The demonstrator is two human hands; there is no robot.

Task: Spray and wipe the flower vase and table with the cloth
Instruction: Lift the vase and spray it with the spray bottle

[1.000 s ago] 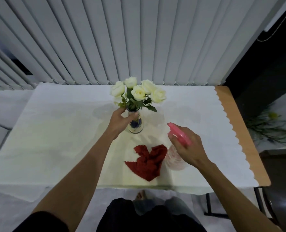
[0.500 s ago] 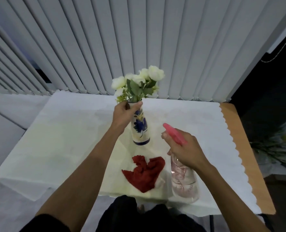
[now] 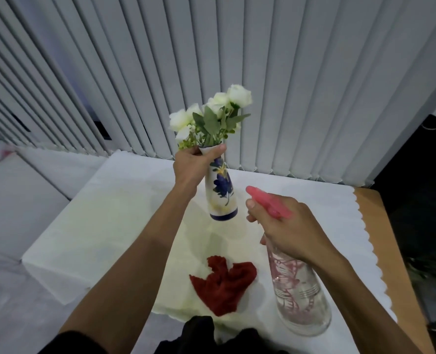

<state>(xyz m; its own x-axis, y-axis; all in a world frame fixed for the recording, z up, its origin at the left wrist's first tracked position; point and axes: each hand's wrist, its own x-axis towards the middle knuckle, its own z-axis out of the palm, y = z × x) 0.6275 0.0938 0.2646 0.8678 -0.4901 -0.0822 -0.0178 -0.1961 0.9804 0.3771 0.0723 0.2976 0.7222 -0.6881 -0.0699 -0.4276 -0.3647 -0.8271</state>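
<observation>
Head view looks down past both forearms at a table [image 3: 380, 226] whose wooden top shows only along its right edge, the rest lying under a white cloth cover [image 3: 114, 221] with a scalloped border, faintly yellowed toward the middle. Behind it hang pale grey vertical blinds [image 3: 301, 80]. At the near right a clear spray bottle [image 3: 298, 295], printed with pink and white lines and topped by a pink trigger head, is gripped around its neck by the right hand [image 3: 286, 228], fingers closed on it and the nozzle pointing left toward the vase. The flower vase [image 3: 220, 192] is held up off the table, above its middle, and leans slightly; it is a slim white ceramic piece with a blue flower-and-leaf motif, touches of yellow, and a dark blue band around the base. The left hand [image 3: 195, 166] is wrapped around its narrow neck, thumb across the rim. White roses [image 3: 213, 111] with green leaves fill its mouth. A crumpled dark red cloth [image 3: 223, 283] lies on the cover near the front edge, just left of the bottle and touched by neither hand.
</observation>
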